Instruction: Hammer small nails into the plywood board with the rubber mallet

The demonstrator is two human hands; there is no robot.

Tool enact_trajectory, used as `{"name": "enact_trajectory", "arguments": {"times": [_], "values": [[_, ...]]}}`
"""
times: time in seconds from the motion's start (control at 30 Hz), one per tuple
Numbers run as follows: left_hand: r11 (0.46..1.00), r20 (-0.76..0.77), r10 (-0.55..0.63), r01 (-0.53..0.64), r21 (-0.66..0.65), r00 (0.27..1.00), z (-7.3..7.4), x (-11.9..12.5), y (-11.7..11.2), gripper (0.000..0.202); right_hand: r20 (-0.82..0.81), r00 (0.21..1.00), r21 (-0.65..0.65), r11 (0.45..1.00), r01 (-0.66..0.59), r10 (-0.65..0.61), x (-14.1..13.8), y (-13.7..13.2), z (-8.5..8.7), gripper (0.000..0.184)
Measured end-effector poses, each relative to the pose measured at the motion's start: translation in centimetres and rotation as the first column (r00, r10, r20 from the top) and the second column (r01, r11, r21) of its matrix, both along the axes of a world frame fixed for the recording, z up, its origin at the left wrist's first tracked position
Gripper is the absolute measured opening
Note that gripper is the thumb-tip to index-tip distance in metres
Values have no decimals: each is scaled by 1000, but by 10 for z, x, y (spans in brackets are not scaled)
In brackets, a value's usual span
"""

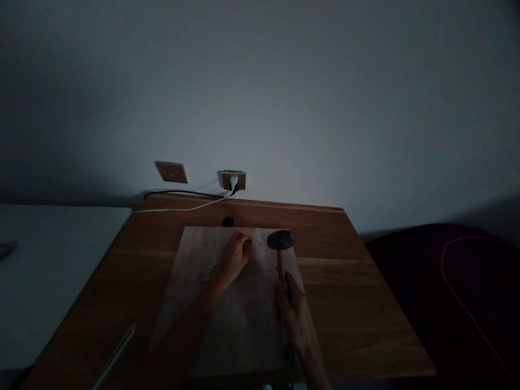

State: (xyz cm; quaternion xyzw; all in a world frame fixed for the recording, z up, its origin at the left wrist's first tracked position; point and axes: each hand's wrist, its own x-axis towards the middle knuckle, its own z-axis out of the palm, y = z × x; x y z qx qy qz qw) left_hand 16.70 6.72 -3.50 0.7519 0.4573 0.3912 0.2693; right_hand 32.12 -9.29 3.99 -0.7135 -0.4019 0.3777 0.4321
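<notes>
My right hand [294,309] is wrapped round the handle of a hammer [280,239], its dark head raised at the far right part of a pale wooden board [239,319]. Over the far middle of that board, the fingers of my left hand [236,253] are pinched together. A thin nail [257,240] shows at their tips, dim and partly hidden. Left of my left wrist lies a small loose group of nails [207,274] on the board. A row of small dark marks runs near the board's far edge.
The board lies on a brown wooden table [349,314] against a pale wall. Behind it are a wall socket [240,180] with plugs, a white cable [182,209] and a round hole [228,222]. A thin pale strip [116,355] lies front left; dark fabric [455,281] is at right.
</notes>
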Motion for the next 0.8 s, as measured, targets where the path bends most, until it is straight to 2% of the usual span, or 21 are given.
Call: {"name": "enact_trajectory", "arguments": {"times": [0.1,0.23,0.43,0.57,0.73,0.8], "values": [[1000,2,19,-19,0,1000,-1,2,-1,15,-66,996,-69,995,-71,67,-8,7,11,75],[999,15,37,-38,35,999,-4,5,-4,56,-30,992,-39,991,-126,125,-18,12,18,66],[999,25,51,-51,-18,998,-5,5,-4,84,94,976,-12,980,-197,197,-25,18,3,57],[998,35,44,-42,-40,998,-3,3,-5,85,68,981,-11,983,-181,181,-24,18,-4,59],[996,52,56,-52,-70,997,-3,3,-5,84,20,976,-27,976,-218,219,-20,16,-1,55],[995,51,69,-65,-71,996,-2,4,-4,83,-21,985,-41,984,-172,171,-20,13,1,57]]}}
